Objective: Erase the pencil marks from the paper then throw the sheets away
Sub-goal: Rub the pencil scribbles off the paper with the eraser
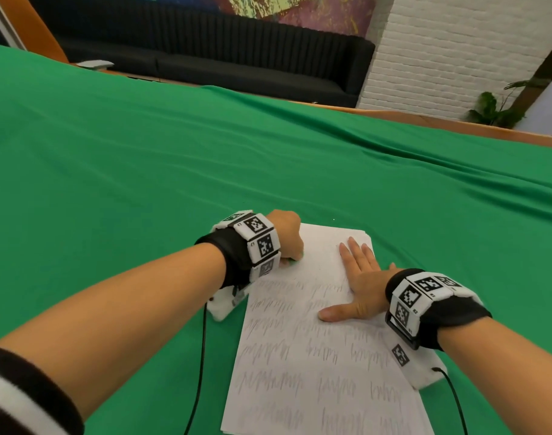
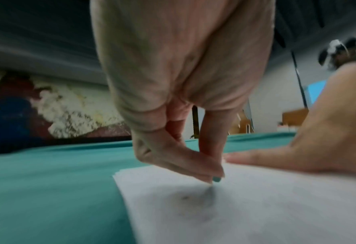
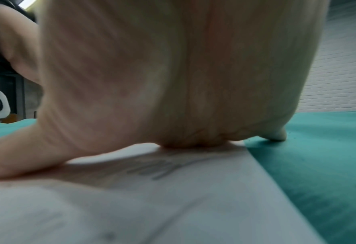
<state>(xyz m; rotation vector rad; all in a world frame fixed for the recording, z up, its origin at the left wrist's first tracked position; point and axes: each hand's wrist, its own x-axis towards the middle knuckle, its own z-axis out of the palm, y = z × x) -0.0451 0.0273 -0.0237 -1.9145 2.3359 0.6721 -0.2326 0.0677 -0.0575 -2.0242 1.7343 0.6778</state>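
Left hand (image 1: 285,235) pinches a small green eraser (image 2: 217,179) against the paper (image 1: 300,340). Right hand (image 1: 359,277) lies flat beside that pinch, holding nothing. I'd rub short, light strokes away from it so the sheet doesn't crumple.

Two hands: left hand (image 1: 285,235) at the far left corner of the paper, right hand (image 1: 361,285) near its far right edge. One stack of paper sheets (image 1: 303,365) on the green surface (image 1: 142,171); sheet count unclear. One small green eraser (image 2: 217,179). Two wristbands.
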